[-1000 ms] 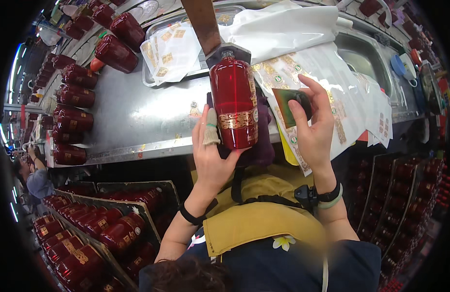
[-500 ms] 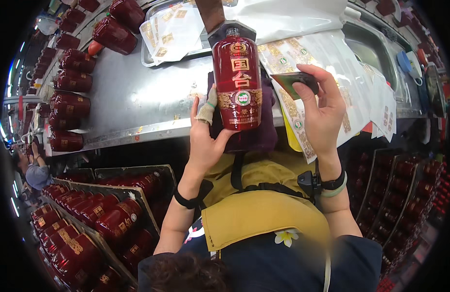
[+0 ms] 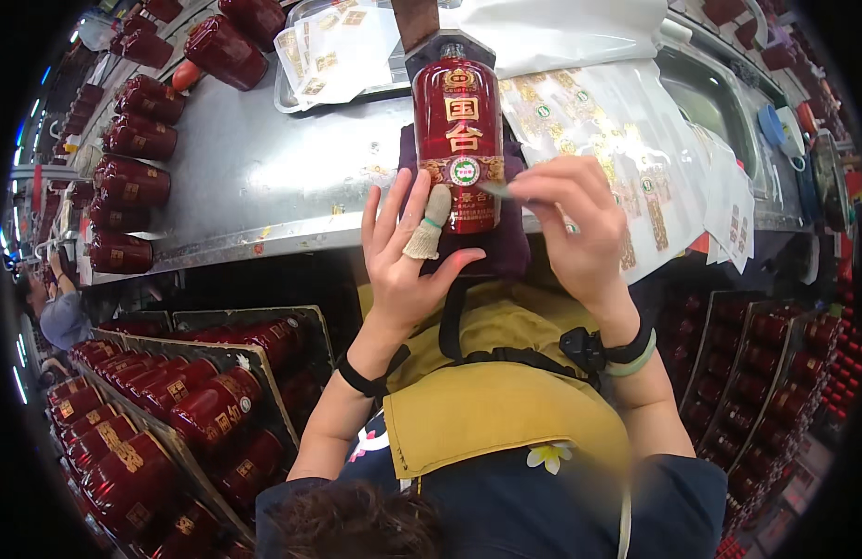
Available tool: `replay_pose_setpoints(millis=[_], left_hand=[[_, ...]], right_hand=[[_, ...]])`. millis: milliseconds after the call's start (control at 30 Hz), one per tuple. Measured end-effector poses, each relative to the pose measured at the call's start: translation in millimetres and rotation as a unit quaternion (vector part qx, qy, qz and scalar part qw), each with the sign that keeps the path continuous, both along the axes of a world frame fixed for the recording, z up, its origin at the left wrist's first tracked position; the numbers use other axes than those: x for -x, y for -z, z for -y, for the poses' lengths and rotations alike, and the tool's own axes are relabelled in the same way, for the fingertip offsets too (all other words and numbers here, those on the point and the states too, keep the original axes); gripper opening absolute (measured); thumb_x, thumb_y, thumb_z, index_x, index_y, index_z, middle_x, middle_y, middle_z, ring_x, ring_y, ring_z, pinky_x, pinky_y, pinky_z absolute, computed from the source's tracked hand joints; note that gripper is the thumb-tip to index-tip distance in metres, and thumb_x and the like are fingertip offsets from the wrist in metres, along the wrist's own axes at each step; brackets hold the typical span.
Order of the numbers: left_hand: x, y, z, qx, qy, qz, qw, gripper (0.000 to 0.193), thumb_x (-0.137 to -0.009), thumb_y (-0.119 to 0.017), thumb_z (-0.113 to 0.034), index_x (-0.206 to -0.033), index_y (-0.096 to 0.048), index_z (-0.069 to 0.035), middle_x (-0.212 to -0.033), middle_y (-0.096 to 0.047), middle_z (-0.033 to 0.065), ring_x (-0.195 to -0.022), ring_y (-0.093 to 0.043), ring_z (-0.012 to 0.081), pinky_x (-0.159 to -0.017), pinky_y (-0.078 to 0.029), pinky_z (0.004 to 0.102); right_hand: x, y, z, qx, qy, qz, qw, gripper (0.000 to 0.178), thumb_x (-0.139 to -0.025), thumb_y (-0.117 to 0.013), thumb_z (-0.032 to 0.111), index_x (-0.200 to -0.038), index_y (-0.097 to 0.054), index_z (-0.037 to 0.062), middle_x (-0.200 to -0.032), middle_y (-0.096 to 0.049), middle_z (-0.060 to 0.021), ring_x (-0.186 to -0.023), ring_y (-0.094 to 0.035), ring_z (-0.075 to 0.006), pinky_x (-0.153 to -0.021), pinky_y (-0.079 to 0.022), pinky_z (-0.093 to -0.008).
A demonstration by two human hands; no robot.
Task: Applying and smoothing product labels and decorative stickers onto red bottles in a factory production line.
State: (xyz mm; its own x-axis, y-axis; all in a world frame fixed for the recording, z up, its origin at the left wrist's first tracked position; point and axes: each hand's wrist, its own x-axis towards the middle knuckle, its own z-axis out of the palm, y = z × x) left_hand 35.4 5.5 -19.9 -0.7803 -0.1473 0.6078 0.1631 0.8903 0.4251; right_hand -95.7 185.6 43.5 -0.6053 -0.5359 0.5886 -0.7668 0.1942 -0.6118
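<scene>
Red bottle [image 3: 461,116]: lay at upper centre, front upward as half a second earlier but slightly higher in the frame; had shown more of its side a second earlier. Covered most of a purple cloth [image 3: 512,244].
Left hand [image 3: 400,265]: had slid from the bottle's left side to its lower left; was spread open, gripping nothing, with one finger in a knitted fingerstall [image 3: 428,228] laid over the glass.
Right hand [image 3: 585,228]: had come in from the right to the bottle's right edge; pinched a dark flat piece [image 3: 499,189], now seen almost edge-on, near the gold band. Could not tell whether touching glass.
Bottle contents: could not be told through the deep red.
Crate [image 3: 265,359]: held rows of red bottles [image 3: 212,407] at lower left.
Steel tray [image 3: 380,91]: held printed sheets [image 3: 333,47] at upper left of centre.
Sink [image 3: 720,102]: sat at upper right, beside spread label sheets [image 3: 627,121].
More bottles [image 3: 133,177]: lined the upper left; also filled columns at lower right.
Grey block [image 3: 424,58]: stood at the bottle's neck, below a wooden bar [image 3: 414,20]; hid part of the tray.
</scene>
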Motion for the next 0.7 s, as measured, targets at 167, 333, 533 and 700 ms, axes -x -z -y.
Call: replay_pose_setpoints(millis=[167,333,533,700], left_hand=[[-8,8,-1,-0.046,-0.007,-0.003,0.999,0.072,-0.073,-0.092,-0.028,-0.133,-0.067,0.001,-0.147,-0.06,0.0202,-0.14,-0.054,0.0388,-0.118,-0.035,0.0562],[-12,11,-3,-0.096,-0.032,0.0,0.995,0.077,-0.072,-0.091,-0.02,-0.138,-0.062,0.005,-0.151,-0.055,0.0232,-0.142,-0.051,0.0405,-0.118,-0.037,0.0552],[-9,9,-5,-0.154,-0.032,0.004,0.988,0.101,-0.068,-0.096,-0.021,-0.151,-0.046,0.009,-0.153,-0.05,0.0268,-0.142,-0.048,0.0443,-0.115,-0.042,0.0485],[-8,6,-10,-0.159,-0.011,0.0,0.987,0.102,-0.068,-0.096,-0.02,-0.151,-0.045,0.009,-0.154,-0.051,0.0236,-0.139,-0.049,0.0404,-0.113,-0.043,0.0474]], right_hand=[[-14,0,-7,-0.049,-0.103,-0.111,0.987,0.026,-0.071,-0.075,0.007,-0.097,-0.078,0.0109,-0.099,-0.072,-0.0017,-0.094,-0.064,-0.0219,-0.081,-0.052,-0.0375],[-9,-15,6,-0.092,-0.083,-0.194,0.973,0.038,-0.071,-0.071,0.016,-0.108,-0.077,0.0109,-0.102,-0.069,0.0013,-0.093,-0.063,-0.0199,-0.083,-0.05,-0.0356],[-6,-24,18,-0.074,-0.157,-0.15,0.973,0.026,-0.073,-0.074,0.01,-0.099,-0.076,0.0089,-0.092,-0.071,-0.0013,-0.088,-0.062,-0.0192,-0.076,-0.051,-0.0361],[22,-14,11,-0.034,-0.056,-0.157,0.985,0.024,-0.071,-0.077,0.004,-0.094,-0.079,0.0112,-0.095,-0.074,-0.0014,-0.088,-0.063,-0.0218,-0.08,-0.05,-0.035]])
